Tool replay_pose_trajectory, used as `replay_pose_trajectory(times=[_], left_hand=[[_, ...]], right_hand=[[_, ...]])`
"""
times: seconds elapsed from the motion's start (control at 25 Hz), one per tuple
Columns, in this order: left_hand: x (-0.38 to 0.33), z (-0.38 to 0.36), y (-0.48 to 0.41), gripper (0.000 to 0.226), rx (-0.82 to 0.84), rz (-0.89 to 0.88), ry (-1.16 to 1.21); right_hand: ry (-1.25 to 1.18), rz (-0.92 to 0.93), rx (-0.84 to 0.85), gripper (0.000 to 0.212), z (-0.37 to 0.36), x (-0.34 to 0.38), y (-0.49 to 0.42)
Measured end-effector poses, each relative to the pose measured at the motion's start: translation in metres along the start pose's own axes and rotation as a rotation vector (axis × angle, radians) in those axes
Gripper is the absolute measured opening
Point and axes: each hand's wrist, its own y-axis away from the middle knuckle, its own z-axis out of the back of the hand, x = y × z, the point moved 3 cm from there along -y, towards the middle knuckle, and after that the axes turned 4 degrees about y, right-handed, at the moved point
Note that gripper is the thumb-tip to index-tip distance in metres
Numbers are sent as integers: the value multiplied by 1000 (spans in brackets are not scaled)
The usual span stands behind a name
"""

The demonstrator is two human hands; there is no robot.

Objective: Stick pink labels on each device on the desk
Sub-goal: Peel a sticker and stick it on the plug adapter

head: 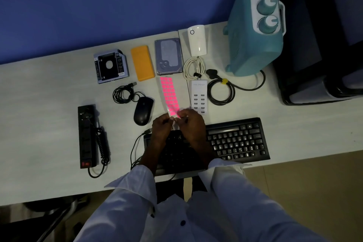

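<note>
Two hands: my left hand [161,124] pinches the near end of the label sheet [169,92]; my right hand [190,119] pinches beside it.
Why: one steadies, one likely peels a label.

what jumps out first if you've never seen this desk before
The bright sheet of pink labels at mid-desk stands out, its near end pinched by the left hand and right hand above the keyboard. Next, the big teal appliance at the far right, then the orange device in the back row.
</note>
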Motion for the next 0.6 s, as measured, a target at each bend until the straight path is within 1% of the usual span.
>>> replay_pose_trajectory(times=[0.12,0.2,0.24,0.28,0.36,0.4,0.48,0.6], left_hand=[[2,5,-9,21,20,8,-56],[4,9,-14,18,6,30,-114],[5,12,-15,13,-29,28,-159],[4,15,-11,7,-85,-1,-219],[-3,20,-5,18,-191,-124,-266],[-8,19,-1,21,-202,-210,-246],[-24,10,-5,19,-163,-331,-209],[-57,-14,-32,12,-75,-309,-190]], right_hand=[[-29,35,-18,11,1,-1,-5],[-97,38,-65,8,5,0,-7],[-148,15,-92,8,8,1,-8],[-213,-28,-116,9,11,1,-10],[-352,-105,-162,9,17,3,-20],[-392,-114,-190,10,22,5,-25],[-431,-123,-235,12,35,10,-44],[-465,-143,-262,14,53,20,-78]])
